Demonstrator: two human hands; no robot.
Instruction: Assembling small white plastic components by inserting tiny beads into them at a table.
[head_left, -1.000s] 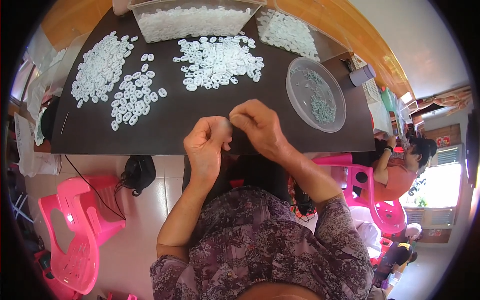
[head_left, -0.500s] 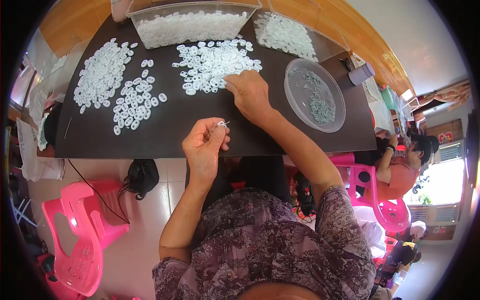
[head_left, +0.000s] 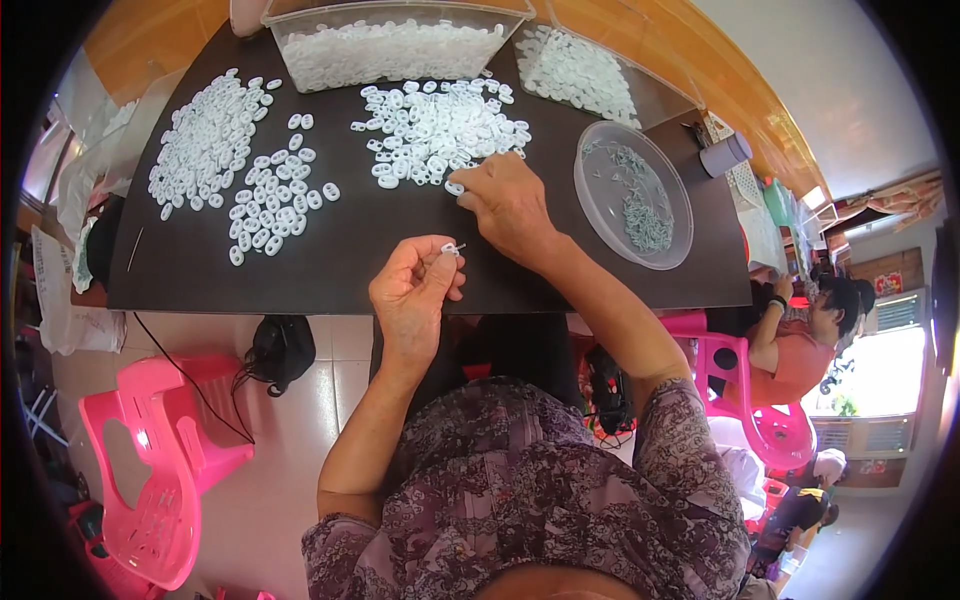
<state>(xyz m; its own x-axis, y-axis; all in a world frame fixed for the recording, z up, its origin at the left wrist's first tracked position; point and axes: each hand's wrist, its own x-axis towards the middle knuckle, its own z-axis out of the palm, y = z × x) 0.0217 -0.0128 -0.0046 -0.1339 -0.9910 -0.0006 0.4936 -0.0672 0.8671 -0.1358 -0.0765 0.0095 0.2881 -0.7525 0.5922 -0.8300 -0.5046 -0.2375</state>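
Pinched between the thumb and fingers of my left hand point(head_left: 408, 290) is a small white plastic piece point(head_left: 449, 250), with a thin grey pin poking out to its right. My right hand point(head_left: 512, 205) grips a white oval two-hole piece point(head_left: 454, 187) in its fingertips, just off the near edge of the middle pile of white pieces point(head_left: 440, 130). On the right, a round clear plastic dish point(head_left: 605, 220) holds many small grey-green pins point(head_left: 648, 228). A looser group of white oval pieces point(head_left: 275, 200) lies to the left.
A larger pile of white pieces point(head_left: 205, 140) covers the table's far left. Two clear bins, one behind the middle pile point(head_left: 390, 75) and one farther right point(head_left: 570, 85), hold more. A grey-lilac cup point(head_left: 724, 154) lies at the right. Pink chairs point(head_left: 165, 450) flank me; another person point(head_left: 790, 350) sits at right.
My right hand has drawn slightly back toward me from the pile, and a white oval piece now shows in its fingertips. My left hand keeps its hold; the view has shifted a little.
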